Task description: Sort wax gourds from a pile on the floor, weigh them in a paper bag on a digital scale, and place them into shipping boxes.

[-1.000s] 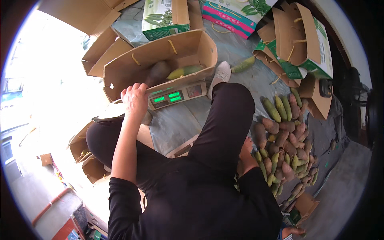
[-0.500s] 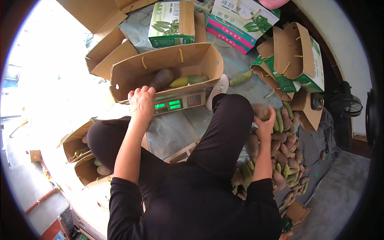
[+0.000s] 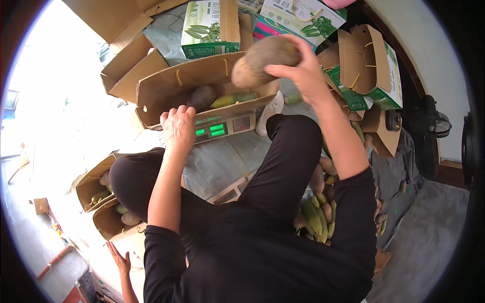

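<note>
Brown root (image 3: pixel 260 59), its long axis slanting down-left, is gripped by the right hand (image 3: pixel 307 76) over the box (image 3: pixel 159 91), far-right corner; near edge is clasped by the left hand (image 3: pixel 178 126).

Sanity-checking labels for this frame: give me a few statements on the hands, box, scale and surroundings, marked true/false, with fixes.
1. The right hand holds a large brownish root vegetable. True.
2. The left hand is raised, away from everything. False: it is at the near edge of the open box.
3. Inside that box lie a dark vegetable and a green one. True.
4. The display of the scale is dark. False: it glows green.
5. A black fan stands on the picture's right. True.
</note>
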`<act>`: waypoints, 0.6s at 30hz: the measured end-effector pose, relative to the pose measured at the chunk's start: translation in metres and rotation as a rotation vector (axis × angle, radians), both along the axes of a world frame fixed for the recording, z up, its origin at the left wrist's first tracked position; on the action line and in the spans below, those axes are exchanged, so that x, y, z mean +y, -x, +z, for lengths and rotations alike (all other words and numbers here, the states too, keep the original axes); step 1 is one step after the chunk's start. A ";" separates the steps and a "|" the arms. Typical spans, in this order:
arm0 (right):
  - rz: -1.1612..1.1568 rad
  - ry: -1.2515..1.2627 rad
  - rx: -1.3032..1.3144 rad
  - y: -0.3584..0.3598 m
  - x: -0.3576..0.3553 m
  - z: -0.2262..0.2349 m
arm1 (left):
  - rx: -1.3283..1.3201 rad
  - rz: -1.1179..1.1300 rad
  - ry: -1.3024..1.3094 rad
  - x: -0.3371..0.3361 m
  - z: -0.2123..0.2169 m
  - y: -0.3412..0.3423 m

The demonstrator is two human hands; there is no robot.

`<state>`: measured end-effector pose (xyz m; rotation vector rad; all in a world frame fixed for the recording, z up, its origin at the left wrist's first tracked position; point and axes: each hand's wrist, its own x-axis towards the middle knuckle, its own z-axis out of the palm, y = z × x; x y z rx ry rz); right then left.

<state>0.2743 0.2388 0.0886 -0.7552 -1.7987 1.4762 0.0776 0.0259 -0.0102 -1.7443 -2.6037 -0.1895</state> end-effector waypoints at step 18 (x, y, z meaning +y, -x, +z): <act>0.017 -0.292 -1.095 0.088 0.004 -0.093 | -0.008 -0.030 -0.009 0.005 -0.004 0.004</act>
